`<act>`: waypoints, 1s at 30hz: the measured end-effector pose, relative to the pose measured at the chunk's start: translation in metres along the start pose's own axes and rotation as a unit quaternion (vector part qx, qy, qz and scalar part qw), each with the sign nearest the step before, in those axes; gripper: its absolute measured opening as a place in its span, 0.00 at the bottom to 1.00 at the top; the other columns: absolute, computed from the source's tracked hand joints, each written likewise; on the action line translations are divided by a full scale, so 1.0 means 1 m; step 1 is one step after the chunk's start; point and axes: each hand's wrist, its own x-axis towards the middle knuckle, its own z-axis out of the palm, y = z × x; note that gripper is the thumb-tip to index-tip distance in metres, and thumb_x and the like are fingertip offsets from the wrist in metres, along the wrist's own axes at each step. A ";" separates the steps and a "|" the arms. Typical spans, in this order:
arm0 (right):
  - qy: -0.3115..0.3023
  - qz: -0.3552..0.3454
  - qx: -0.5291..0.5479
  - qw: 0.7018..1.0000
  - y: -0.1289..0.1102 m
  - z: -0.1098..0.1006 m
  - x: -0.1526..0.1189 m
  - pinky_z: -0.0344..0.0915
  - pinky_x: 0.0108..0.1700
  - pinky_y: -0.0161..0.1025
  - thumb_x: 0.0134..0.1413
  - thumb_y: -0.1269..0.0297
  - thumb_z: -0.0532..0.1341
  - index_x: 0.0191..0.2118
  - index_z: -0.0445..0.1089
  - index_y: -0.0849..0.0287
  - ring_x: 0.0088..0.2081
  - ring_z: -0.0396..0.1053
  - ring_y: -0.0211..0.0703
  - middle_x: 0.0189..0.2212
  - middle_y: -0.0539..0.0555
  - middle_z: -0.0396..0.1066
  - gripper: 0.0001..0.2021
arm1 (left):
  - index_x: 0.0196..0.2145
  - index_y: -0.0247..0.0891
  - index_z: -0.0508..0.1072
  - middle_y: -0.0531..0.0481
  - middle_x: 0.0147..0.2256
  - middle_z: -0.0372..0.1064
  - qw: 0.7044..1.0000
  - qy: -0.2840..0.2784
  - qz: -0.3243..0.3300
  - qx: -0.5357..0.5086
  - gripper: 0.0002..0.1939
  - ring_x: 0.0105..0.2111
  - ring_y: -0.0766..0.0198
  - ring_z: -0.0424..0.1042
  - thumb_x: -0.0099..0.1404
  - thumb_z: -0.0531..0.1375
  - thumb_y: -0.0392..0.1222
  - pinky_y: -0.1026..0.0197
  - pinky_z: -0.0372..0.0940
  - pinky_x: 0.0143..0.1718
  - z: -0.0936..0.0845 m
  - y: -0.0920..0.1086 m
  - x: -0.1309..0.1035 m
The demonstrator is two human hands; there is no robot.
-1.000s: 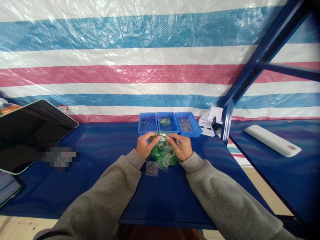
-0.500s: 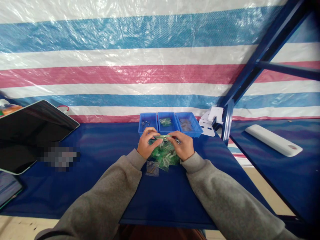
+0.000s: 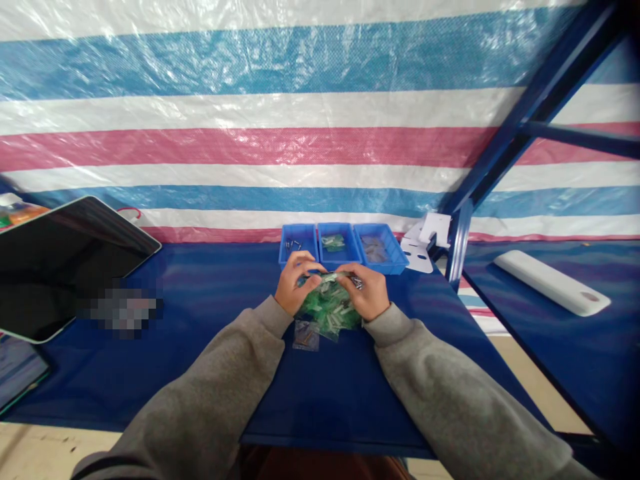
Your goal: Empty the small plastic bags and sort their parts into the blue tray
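Note:
Over a pile of small green plastic bags [image 3: 330,310], both of my hands are at work. My left hand [image 3: 294,285] pinches one end of a small green-tinted plastic bag [image 3: 328,276] between thumb and fingers. At the bag's other end, my right hand [image 3: 367,290] is closed in a pinch, with small metal pieces [image 3: 357,283] showing by its fingers. What the bag holds is too small to make out. A clear small bag [image 3: 306,335] with a brownish metal piece lies just in front of the pile.
Behind the hands stand three blue bins: a left bin [image 3: 286,259] with screws, a middle bin [image 3: 340,256] with green bags, and a right bin [image 3: 398,259] with clear bags. A dark-screened tablet [image 3: 75,267] lies left; white card [image 3: 417,257] and a metal frame [image 3: 459,243] stand right.
The bag between my hands has dipped slightly and my left fingers have shifted a little. The view has moved slightly; the pile and bins stay where they were.

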 end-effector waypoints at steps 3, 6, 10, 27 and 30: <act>0.012 0.055 0.022 0.998 0.001 0.001 -0.001 0.66 0.33 0.36 0.53 0.62 0.59 0.36 0.68 0.57 0.25 0.69 0.38 0.25 0.50 0.72 0.07 | 0.39 0.32 0.72 0.42 0.37 0.70 0.998 -0.037 -0.027 -0.053 0.22 0.36 0.60 0.71 0.57 0.58 0.55 0.61 0.66 0.38 0.000 -0.006 -0.001; 0.017 0.081 0.047 0.995 -0.001 0.001 -0.001 0.65 0.32 0.36 0.52 0.60 0.59 0.38 0.68 0.58 0.23 0.69 0.37 0.23 0.49 0.71 0.09 | 0.39 0.33 0.71 0.45 0.34 0.72 0.996 -0.007 -0.074 -0.058 0.18 0.34 0.62 0.72 0.56 0.61 0.50 0.62 0.67 0.38 0.004 -0.011 -0.002; -0.035 0.102 0.113 0.988 -0.005 0.001 0.001 0.65 0.28 0.34 0.53 0.59 0.58 0.41 0.68 0.58 0.20 0.66 0.36 0.18 0.46 0.67 0.12 | 0.39 0.34 0.70 0.50 0.29 0.71 0.995 0.035 -0.091 -0.027 0.14 0.29 0.66 0.71 0.58 0.60 0.45 0.65 0.67 0.34 0.006 -0.010 -0.003; 0.097 0.047 0.023 0.994 0.009 -0.010 0.011 0.60 0.55 0.50 0.56 0.59 0.54 0.49 0.66 0.55 0.55 0.60 0.48 0.53 0.57 0.61 0.15 | 0.37 0.36 0.71 0.47 0.34 0.70 0.991 0.073 -0.045 0.104 0.12 0.31 0.66 0.70 0.64 0.53 0.45 0.65 0.66 0.32 -0.004 -0.005 0.004; 0.002 0.004 -0.056 0.998 0.007 -0.025 0.007 0.58 0.56 0.49 0.58 0.58 0.53 0.47 0.68 0.55 0.53 0.62 0.47 0.49 0.56 0.65 0.14 | 0.43 0.37 0.70 0.45 0.41 0.70 0.985 -0.083 -0.013 0.152 0.16 0.41 0.61 0.69 0.62 0.54 0.50 0.59 0.64 0.45 -0.016 0.010 0.002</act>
